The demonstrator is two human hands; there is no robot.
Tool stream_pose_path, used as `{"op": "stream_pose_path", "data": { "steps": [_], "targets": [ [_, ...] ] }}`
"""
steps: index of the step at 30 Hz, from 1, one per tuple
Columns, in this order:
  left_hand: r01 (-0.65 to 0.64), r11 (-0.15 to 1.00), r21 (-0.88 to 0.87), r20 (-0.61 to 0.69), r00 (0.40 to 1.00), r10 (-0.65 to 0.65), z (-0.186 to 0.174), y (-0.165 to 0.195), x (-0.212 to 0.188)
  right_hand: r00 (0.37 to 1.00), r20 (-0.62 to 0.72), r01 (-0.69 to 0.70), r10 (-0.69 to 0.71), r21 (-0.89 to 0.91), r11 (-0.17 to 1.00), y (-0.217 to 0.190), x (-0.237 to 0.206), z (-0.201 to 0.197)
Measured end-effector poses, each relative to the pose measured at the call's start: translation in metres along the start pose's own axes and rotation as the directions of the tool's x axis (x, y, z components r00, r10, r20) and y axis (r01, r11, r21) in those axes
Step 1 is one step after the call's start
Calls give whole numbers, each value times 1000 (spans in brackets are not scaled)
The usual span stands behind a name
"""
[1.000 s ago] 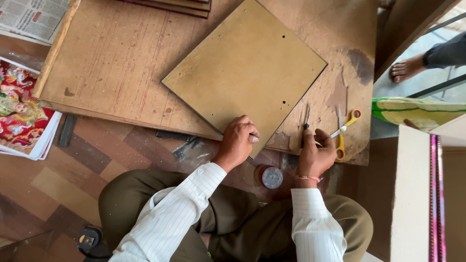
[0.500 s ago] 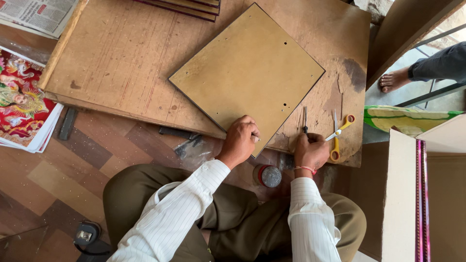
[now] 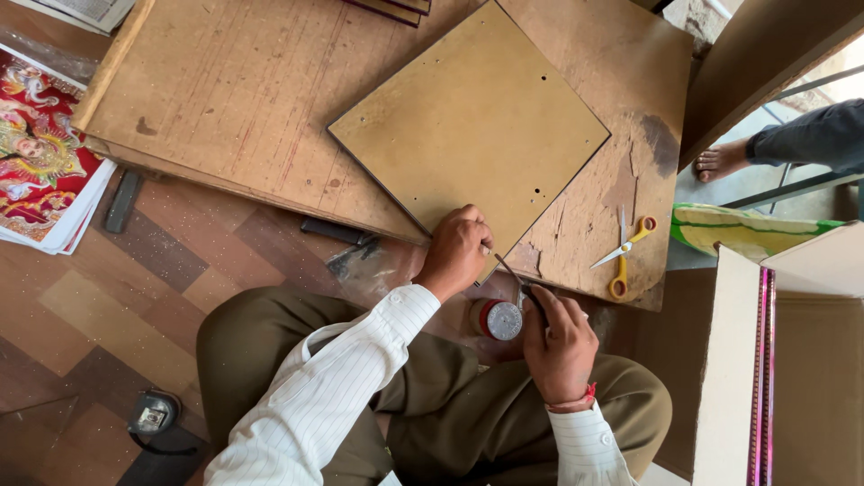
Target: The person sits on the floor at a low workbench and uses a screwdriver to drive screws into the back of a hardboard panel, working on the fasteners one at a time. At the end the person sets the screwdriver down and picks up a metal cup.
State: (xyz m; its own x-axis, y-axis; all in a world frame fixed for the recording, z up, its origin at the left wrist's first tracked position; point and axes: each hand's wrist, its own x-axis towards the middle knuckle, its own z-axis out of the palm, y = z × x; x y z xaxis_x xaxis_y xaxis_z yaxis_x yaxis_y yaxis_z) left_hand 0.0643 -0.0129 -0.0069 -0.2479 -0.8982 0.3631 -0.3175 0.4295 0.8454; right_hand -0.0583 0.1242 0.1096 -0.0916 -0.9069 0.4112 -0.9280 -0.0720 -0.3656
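A square brown backing board (image 3: 472, 130) lies corner-down on a low wooden work table (image 3: 225, 99). My left hand (image 3: 457, 250) presses on the board's near corner, fingers curled over its edge. My right hand (image 3: 558, 344) grips a thin dark tool (image 3: 520, 281) whose tip points up-left toward that corner. Below the table edge, between my hands, sits a small round tin (image 3: 499, 319) with a red rim and silver lid. Yellow-handled scissors (image 3: 623, 255) lie on the table to the right.
A stack of colourful printed pictures (image 3: 40, 157) lies on the floor at left. An open cardboard box (image 3: 774, 360) stands at right. Another person's bare foot (image 3: 724, 160) shows beyond the table. Clear plastic wrap (image 3: 369, 265) lies under the table edge.
My right hand has drawn back from the table near the scissors toward my lap, now holding the thin tool angled at the board's corner. The left hand stays on the corner.
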Motion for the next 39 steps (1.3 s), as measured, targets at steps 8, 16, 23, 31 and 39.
{"op": "stream_pose_path", "data": {
  "steps": [8,16,23,31,39],
  "targets": [
    [0,999,40,15,1000,0,-2,3,2,997,72,34,-28,-82,996,-2,5,11],
    [7,999,37,5,1000,-7,-4,6,2,983,170,98,-75,-130,987,-1,21,1],
    [0,999,49,-5,1000,0,-4,6,3,937,331,174,-108,-176,969,2,38,-7],
    [3,999,31,-8,1000,-3,-2,5,2,888,435,237,-151,-150,960,5,54,-6],
    [19,999,30,-6,1000,-19,-3,6,1,872,454,284,-185,-160,945,7,59,-2]
  ]
}}
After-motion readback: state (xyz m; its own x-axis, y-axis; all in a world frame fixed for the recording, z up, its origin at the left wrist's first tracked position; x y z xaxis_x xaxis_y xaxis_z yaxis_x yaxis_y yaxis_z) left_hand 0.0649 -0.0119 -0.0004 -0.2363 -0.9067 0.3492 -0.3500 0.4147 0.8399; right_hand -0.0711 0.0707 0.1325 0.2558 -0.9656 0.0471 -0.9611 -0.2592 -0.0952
